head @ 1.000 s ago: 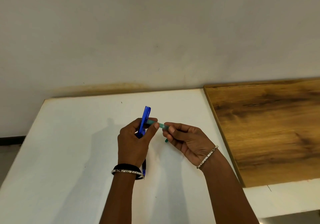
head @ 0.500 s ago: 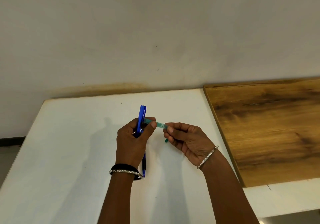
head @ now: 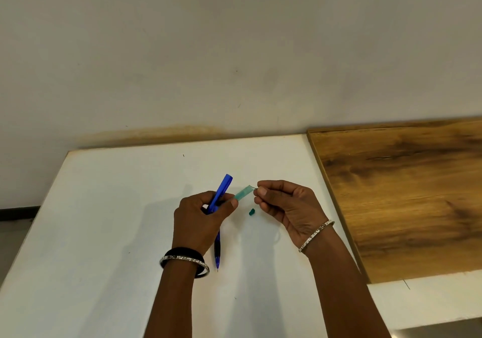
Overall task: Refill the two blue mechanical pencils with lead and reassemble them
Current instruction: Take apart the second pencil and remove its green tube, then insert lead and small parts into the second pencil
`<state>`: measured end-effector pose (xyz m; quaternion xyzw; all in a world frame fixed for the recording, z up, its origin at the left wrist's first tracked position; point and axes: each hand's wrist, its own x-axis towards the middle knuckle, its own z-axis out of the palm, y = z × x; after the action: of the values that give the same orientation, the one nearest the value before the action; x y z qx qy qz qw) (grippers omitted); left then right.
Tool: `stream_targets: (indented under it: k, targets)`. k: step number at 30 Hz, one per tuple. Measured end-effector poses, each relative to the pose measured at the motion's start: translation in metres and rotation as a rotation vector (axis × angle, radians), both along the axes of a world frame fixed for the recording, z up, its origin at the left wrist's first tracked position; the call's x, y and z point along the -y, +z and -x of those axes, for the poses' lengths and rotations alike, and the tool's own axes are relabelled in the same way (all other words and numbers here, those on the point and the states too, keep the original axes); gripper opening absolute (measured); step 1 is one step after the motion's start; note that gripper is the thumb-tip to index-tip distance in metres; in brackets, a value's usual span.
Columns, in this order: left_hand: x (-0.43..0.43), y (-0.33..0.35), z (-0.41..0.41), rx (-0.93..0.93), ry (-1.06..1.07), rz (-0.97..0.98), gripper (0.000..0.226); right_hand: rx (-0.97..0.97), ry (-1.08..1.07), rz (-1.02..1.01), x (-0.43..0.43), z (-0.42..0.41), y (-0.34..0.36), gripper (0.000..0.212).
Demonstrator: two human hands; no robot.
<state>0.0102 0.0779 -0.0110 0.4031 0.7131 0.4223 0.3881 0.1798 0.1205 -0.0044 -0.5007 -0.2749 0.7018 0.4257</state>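
Over the white table, the left hand is closed around a blue mechanical pencil and a green lead tube. Just right of the tube's mouth, the right hand pinches a thin lead. A small green cap lies below the tube.

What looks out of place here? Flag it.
Only the small green cap, loose on the white table between the hands, off the green lead case and free to roll. Nothing looks spilled or damaged.

bare forearms; silver bangles; black band.
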Motion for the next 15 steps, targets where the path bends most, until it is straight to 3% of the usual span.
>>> stream_targets:
  k: [6,15]
  targets:
    - [0.002,-0.008,0.003,-0.089,0.106,0.092,0.014,0.055,-0.103,0.033,-0.002,-0.004,-0.008,0.019]
    - [0.002,-0.010,-0.017,-0.509,0.077,0.173,0.023,0.237,-0.109,-0.113,-0.007,-0.003,-0.014,0.015]
